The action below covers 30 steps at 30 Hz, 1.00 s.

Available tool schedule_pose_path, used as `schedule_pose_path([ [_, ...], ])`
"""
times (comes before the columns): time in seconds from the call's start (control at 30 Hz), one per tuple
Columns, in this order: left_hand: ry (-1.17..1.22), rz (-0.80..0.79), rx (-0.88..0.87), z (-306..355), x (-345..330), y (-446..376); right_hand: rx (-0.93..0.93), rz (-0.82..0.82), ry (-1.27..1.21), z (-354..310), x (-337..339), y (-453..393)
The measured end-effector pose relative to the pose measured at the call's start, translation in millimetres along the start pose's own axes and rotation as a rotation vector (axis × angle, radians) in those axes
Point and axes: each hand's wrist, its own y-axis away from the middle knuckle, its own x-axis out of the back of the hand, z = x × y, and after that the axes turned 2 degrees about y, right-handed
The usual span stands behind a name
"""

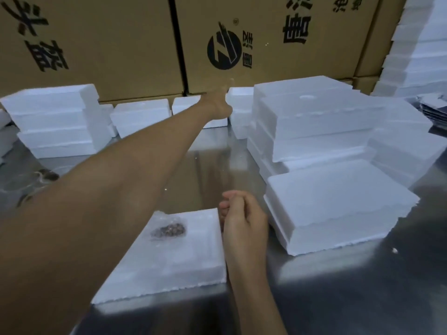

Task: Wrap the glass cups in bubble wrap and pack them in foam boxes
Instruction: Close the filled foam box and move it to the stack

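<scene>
While left hand (219, 105) reaches far foam boxes (193, 105), right hand (242, 218) curled.

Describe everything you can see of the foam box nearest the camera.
The foam box is white, flat and rectangular, foam by its look, with rough, crumbly lower edges. It lies flat on the shiny metal table, open side up. A small bubble-wrapped bundle with dark contents sits in its far left part. The right hand hovers at its far right corner.
</scene>
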Motion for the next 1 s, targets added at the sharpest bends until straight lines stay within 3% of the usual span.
schedule_pose_path([
  [0.1, -0.073, 0.028, 0.005, 3, -11, -17, 0.029, -0.002, 0.024, 0, 1, -1],
  [0.4, -0.108, 0.389, -0.06, -9, 2, 15, 0.007, -0.021, 0.028, -3, 3, -1],
  [0.67, 0.437, 0.53, 0.079, -37, 64, 162, 0.029, -0.005, 0.046, -12, 2, 7],
  [0.77, 0.553, 0.567, 0.068, -40, 71, 228, 0.084, 0.072, -0.006, -16, 2, 9],
  [0.9, 0.847, 0.54, 0.215, -39, 74, 288, 0.222, 0.1, -0.087, -27, -2, 23],
  [1.0, 1.063, 0.415, 0.338, -44, 74, 312, 0.382, 0.103, -0.072, -33, -4, 37],
])
